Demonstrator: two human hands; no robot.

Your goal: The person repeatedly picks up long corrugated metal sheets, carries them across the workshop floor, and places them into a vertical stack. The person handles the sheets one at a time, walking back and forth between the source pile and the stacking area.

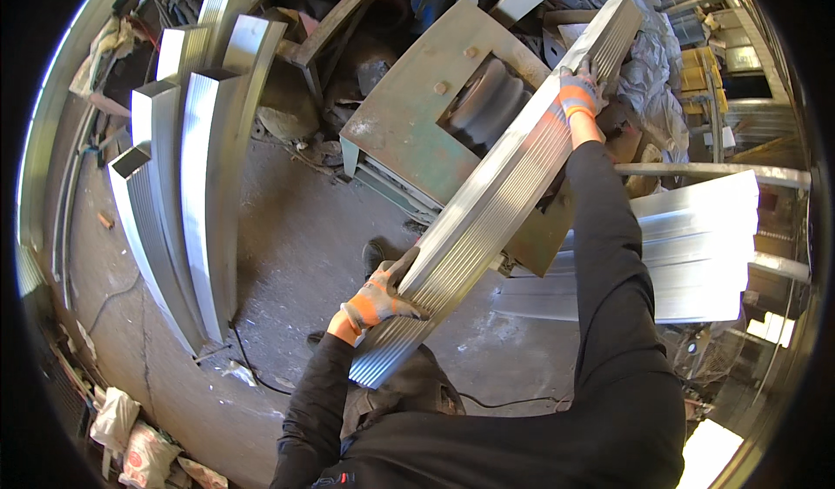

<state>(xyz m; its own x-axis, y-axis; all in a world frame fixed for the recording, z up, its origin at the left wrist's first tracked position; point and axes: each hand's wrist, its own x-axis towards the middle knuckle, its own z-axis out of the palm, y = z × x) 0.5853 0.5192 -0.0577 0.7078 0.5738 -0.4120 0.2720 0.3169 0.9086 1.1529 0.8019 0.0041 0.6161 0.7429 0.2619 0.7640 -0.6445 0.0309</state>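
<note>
Both gloved hands grip a long ribbed aluminium profile (496,202) held slantwise over a green roller machine (409,115): left hand (374,302) clasps its near end, right hand (578,98) is closed over its far part. It looks like the profile is being fed across the grooved roller (487,102); the next move likely calls for steady, even pushing along its length. Finished curved profiles (191,185) lean at left; flat sheet stock (696,246) lies right. Roller contact is hidden beneath the profile, and the background clutter is indistinct.
</note>
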